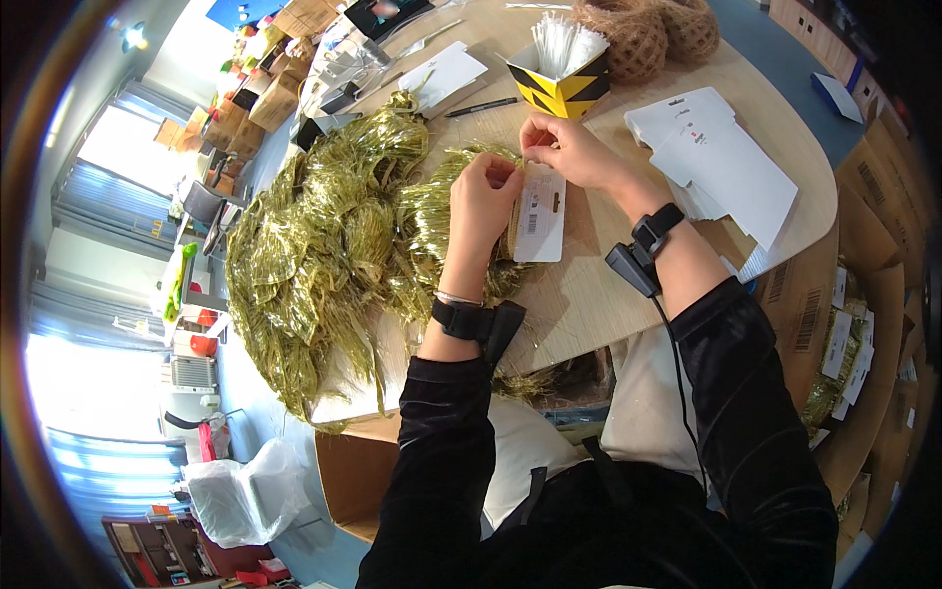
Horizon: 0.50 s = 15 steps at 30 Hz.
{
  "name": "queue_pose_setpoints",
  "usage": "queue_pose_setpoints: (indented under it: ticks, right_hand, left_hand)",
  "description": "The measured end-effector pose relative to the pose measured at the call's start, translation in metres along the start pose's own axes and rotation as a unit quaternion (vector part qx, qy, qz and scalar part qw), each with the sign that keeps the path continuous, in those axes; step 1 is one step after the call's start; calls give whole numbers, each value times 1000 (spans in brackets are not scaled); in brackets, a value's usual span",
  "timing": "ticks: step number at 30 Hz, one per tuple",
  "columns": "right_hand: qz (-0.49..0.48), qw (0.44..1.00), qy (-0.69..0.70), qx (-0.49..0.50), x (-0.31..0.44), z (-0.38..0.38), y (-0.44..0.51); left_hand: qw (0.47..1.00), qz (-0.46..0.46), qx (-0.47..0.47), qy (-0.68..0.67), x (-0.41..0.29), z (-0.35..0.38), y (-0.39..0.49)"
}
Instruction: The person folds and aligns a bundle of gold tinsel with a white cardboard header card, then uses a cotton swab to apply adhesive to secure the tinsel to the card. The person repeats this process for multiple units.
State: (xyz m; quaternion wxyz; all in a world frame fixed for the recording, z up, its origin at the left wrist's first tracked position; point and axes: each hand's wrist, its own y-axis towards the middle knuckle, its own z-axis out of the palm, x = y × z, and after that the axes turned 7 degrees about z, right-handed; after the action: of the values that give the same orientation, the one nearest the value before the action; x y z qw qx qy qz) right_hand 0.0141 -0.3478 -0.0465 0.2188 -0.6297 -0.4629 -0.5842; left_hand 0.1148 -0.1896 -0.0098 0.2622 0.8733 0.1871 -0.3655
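Note:
A white header card [541, 221] with print and a hanging slot lies against a bundle of gold-green tinsel fringe [434, 206] with a woven band along its edge. Bent over the band at the card's upper left is my left hand [482, 199], its thumb and fingertips pinched together. My right hand [570, 151] pinches at the card's top corner, fingertips almost meeting those of the left. Between them shows a thin strand, too small to name surely. A larger heap of the same tinsel fringe [316, 235] spreads to the left, hanging over the table edge.
On the wooden table [589, 316] stand a yellow-black box [559, 92] of white cable ties [563, 44] and balls of brown twine [633, 37]. A pen [480, 107] and stacked white cards [714, 154] lie nearby. A carton [795, 316] of carded tinsel stands at right.

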Motion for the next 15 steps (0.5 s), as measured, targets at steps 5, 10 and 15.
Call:
queue_pose_setpoints:
  ticks: [5, 10, 15]
  right_hand:
    - [52, 997, 43, 29, 1, 5, 1]
    - [55, 995, 82, 12, -2, 9, 0]
    - [32, 998, 47, -17, 0, 13, -1]
  left_hand:
    - [1000, -2, 9, -1, 5, 0, 1]
    - [998, -1, 38, -40, 14, -7, 4]
    - [998, 5, 49, -47, 15, -9, 3]
